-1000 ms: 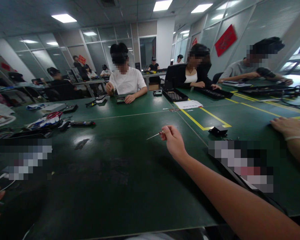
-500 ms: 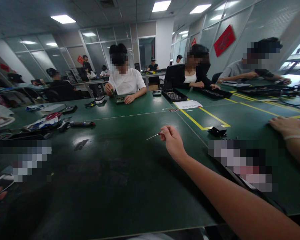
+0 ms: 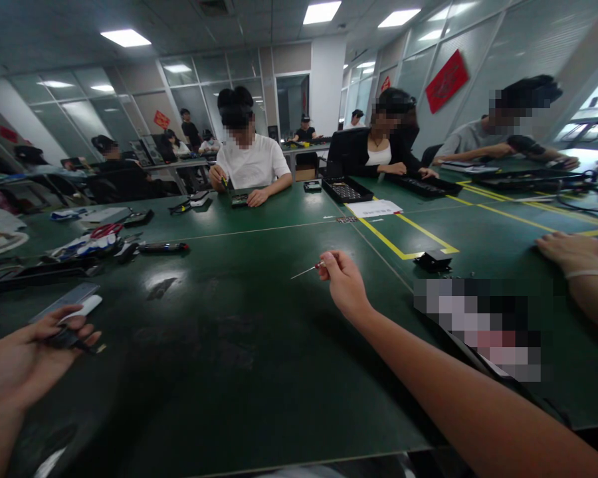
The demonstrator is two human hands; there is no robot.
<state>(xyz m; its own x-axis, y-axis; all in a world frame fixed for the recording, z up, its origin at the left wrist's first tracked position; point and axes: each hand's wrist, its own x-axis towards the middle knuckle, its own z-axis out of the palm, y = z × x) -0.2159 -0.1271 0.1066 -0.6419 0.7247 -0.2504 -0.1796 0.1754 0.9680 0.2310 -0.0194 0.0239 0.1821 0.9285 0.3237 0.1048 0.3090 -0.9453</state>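
My right hand (image 3: 343,281) is stretched out over the middle of the green table (image 3: 239,345), pinching a small screwdriver (image 3: 306,270) with a red handle, its thin metal tip pointing left. My left hand (image 3: 27,362) is at the lower left, its fingers curled round a small dark part (image 3: 66,338). A grey flat device (image 3: 66,302) and a white piece (image 3: 82,308) lie just beyond that hand.
A neighbour's hand (image 3: 571,251) rests on the table at the right. A small black part (image 3: 432,260) sits by yellow floor-tape lines (image 3: 403,242). Tools and cables (image 3: 99,242) clutter the left side. Several people work across the table; a black tray (image 3: 349,190) lies there.
My left hand has come up into view at the lower left with a small dark part in it. My right hand and the screwdriver have barely moved.
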